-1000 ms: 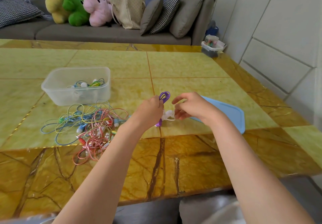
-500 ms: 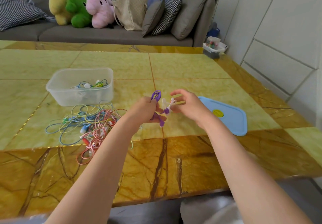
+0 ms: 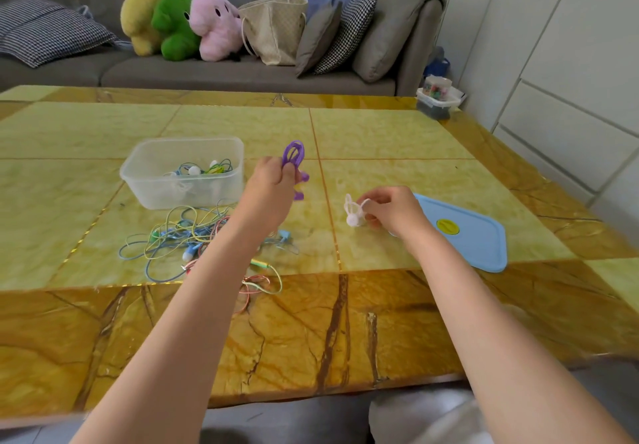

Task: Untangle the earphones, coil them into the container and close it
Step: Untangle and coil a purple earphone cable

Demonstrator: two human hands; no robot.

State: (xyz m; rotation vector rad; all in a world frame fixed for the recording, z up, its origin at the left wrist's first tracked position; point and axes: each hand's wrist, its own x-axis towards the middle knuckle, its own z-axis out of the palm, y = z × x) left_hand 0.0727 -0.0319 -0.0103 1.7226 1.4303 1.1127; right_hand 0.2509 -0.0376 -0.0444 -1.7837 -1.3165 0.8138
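Observation:
My left hand (image 3: 271,181) grips a coiled purple earphone (image 3: 294,155), loops sticking up above the fingers, raised over the table just right of the container. My right hand (image 3: 392,210) pinches a small coiled white earphone (image 3: 353,212) low over the table, left of the lid. The clear plastic container (image 3: 138,175) stands open at the left with a few coiled earphones (image 3: 204,169) inside. A tangle of blue, yellow, green and pink earphones (image 3: 179,236) lies on the table in front of it, partly hidden by my left forearm. The blue lid (image 3: 484,243) lies flat at the right.
The yellow marble table (image 3: 380,139) stretches far back. Behind it stands a grey sofa (image 3: 224,73) with plush toys, cushions and a bag. A small box of items (image 3: 437,98) sits by the table's far right corner, next to white cabinets.
My hands have parted: the left rose up and left with the purple coil, the right moved right and down with the white coil. The two earphones are now separate.

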